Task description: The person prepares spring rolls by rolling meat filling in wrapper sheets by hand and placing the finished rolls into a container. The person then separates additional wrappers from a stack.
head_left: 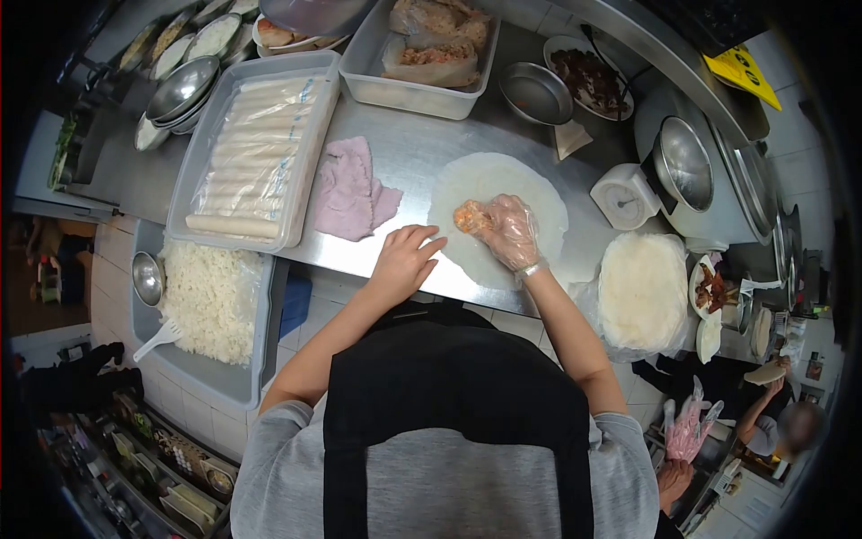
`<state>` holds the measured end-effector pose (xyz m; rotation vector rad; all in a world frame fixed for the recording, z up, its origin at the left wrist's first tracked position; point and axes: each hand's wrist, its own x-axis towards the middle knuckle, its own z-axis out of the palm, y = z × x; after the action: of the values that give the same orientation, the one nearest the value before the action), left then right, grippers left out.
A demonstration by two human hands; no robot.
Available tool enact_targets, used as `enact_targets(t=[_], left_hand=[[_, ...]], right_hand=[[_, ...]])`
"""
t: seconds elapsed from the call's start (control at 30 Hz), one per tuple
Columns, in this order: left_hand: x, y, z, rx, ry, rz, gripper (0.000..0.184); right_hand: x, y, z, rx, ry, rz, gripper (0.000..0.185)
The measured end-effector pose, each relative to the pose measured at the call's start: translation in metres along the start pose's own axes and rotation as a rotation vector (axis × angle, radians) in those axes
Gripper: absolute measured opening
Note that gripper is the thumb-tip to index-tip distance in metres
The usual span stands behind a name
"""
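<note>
A thin round white wrapper (pixel 458 184) lies flat on the steel counter (pixel 386 135). My right hand (pixel 512 234), in a clear plastic glove, is over it with fingers closed round a lump of orange-pink filling (pixel 469 216). My left hand (pixel 404 260) is bare and rests at the counter's front edge, left of the wrapper, its fingers apart and nothing in it. Near it lies a crumpled pink cloth (pixel 346 189). To the right is a stack of white wrappers (pixel 642 292) on plastic film.
A tub of white rolls (pixel 251 153) stands left, a tray of white shreds (pixel 211 296) below it. Behind are a tub of bagged filling (pixel 431 58), a metal bowl (pixel 536 93) and a dark-food plate (pixel 588 81). A scale (pixel 626 198) stands right. Other people are at lower right.
</note>
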<state>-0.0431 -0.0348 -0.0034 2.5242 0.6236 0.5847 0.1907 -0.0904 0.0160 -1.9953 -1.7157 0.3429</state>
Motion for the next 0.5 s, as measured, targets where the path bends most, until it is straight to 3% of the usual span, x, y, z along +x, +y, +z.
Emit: enact_targets(t=[0.07,0.13,0.27,0.33,0.37,0.47,0.5], left_hand=[[0.0,-0.001,-0.001,0.006,0.002,0.006,0.039],[0.0,0.0,0.0,0.009,0.003,0.005,0.039],[0.002,0.003,-0.004,0.001,0.003,0.006,0.038],[0.006,0.01,-0.011,0.037,0.074,0.057,0.038],[0.007,0.009,-0.01,0.037,0.073,0.059,0.038],[0.008,0.005,-0.005,-0.063,0.022,0.106,0.038],[0.006,0.001,-0.004,-0.063,-0.005,0.105,0.038]], right_hand=[[0.004,-0.003,-0.001,0.058,-0.084,0.047,0.046],[0.006,-0.015,-0.005,-0.125,-0.044,0.019,0.042],[0.014,-0.024,0.008,-0.144,0.098,-0.068,0.034],[0.019,-0.024,0.008,-0.112,-0.109,-0.034,0.035],[0.019,-0.025,0.005,-0.11,-0.108,-0.032,0.035],[0.012,-0.016,-0.006,-0.036,-0.242,-0.028,0.046],[0.002,-0.007,-0.008,-0.005,-0.119,-0.171,0.055]])
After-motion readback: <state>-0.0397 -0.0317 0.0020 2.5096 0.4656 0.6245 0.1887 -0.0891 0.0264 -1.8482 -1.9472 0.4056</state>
